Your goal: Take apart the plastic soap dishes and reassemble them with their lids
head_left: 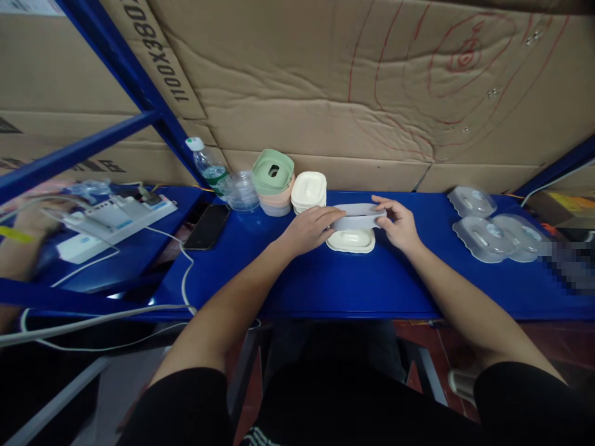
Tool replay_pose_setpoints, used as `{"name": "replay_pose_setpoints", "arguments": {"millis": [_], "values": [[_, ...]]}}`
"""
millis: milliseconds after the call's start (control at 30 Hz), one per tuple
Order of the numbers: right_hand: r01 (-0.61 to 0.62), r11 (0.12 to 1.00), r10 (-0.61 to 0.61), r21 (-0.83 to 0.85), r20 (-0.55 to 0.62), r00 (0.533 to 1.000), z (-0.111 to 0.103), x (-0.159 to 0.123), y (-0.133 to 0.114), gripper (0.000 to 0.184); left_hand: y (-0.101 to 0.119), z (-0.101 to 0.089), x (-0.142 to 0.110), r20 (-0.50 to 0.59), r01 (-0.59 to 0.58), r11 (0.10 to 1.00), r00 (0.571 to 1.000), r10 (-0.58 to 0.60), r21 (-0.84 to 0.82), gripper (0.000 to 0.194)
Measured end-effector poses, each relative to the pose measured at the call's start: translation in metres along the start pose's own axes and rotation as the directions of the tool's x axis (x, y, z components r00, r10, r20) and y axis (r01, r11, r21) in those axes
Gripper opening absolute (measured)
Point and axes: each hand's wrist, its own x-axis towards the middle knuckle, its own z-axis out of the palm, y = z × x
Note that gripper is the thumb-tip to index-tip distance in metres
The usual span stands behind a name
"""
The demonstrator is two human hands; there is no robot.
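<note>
My left hand and my right hand hold a pale grey band-like piece between them, one at each end. Its two long edges stand slightly apart, with a dark slit between them. The fingers of both hands are closed on it. Just below the piece, a cream lid with a raised oval middle lies on the blue table, partly covered by the band. Beside my left hand stands a stack of cream square pieces.
Stacked green, peach and grey containers, clear plastic cups, a water bottle and a black phone stand or lie at left. Clear lids lie at right. A power strip and another person's arm are far left.
</note>
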Motion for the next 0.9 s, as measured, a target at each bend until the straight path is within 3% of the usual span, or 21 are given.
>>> {"name": "replay_pose_setpoints", "arguments": {"millis": [133, 233, 300, 400, 533, 633, 733, 800, 833, 900], "values": [[0.054, 0.998, -0.054, 0.013, 0.022, 0.998, -0.005, -0.002, -0.006, 0.073, 0.003, 0.005, -0.003, -0.093, 0.088, 0.989, 0.991, -0.100, -0.119, 0.042], [0.019, 0.999, -0.021, -0.044, -0.051, 0.998, -0.008, -0.002, -0.007, 0.076, 0.006, 0.006, -0.004, -0.111, 0.191, 0.969, 0.972, -0.209, -0.156, 0.055], [-0.016, 0.996, 0.005, -0.085, -0.125, 0.992, -0.009, -0.001, -0.006, 0.073, 0.007, 0.004, -0.003, -0.075, 0.153, 0.983, 0.984, -0.161, -0.102, 0.060], [-0.114, 0.993, 0.110, -0.010, -0.163, 0.980, -0.007, 0.001, -0.003, 0.068, 0.006, -0.003, 0.001, 0.012, -0.011, 0.999, 1.000, 0.010, 0.035, 0.052], [-0.278, 0.942, 0.300, 0.187, -0.101, 0.949, -0.002, 0.002, -0.001, 0.065, 0.005, -0.012, 0.005, 0.079, -0.132, 0.978, 0.990, 0.120, 0.163, 0.048], [-0.319, 0.911, 0.338, 0.263, -0.031, 0.941, 0.000, 0.003, 0.001, 0.063, 0.004, -0.016, 0.006, 0.062, -0.145, 0.970, 0.989, 0.135, 0.194, 0.046], [-0.336, 0.902, 0.337, 0.271, 0.046, 0.941, -0.003, 0.004, 0.004, 0.074, 0.001, -0.019, 0.004, 0.023, -0.071, 0.977, 0.997, 0.068, 0.199, 0.041], [-0.296, 0.933, 0.287, 0.207, 0.070, 0.955, -0.007, 0.004, 0.007, 0.082, -0.007, -0.024, 0.002, -0.081, 0.055, 0.974, 0.996, -0.038, 0.219, 0.043], [-0.250, 0.959, 0.242, 0.136, 0.076, 0.967, -0.009, 0.004, 0.008, 0.081, -0.012, -0.028, 0.000, -0.159, 0.141, 0.963, 0.982, -0.106, 0.228, 0.045], [-0.118, 0.991, 0.126, -0.071, 0.130, 0.983, -0.013, 0.004, 0.010, 0.071, -0.024, -0.038, -0.005, -0.333, 0.330, 0.915, 0.911, -0.245, 0.230, 0.052]]}}
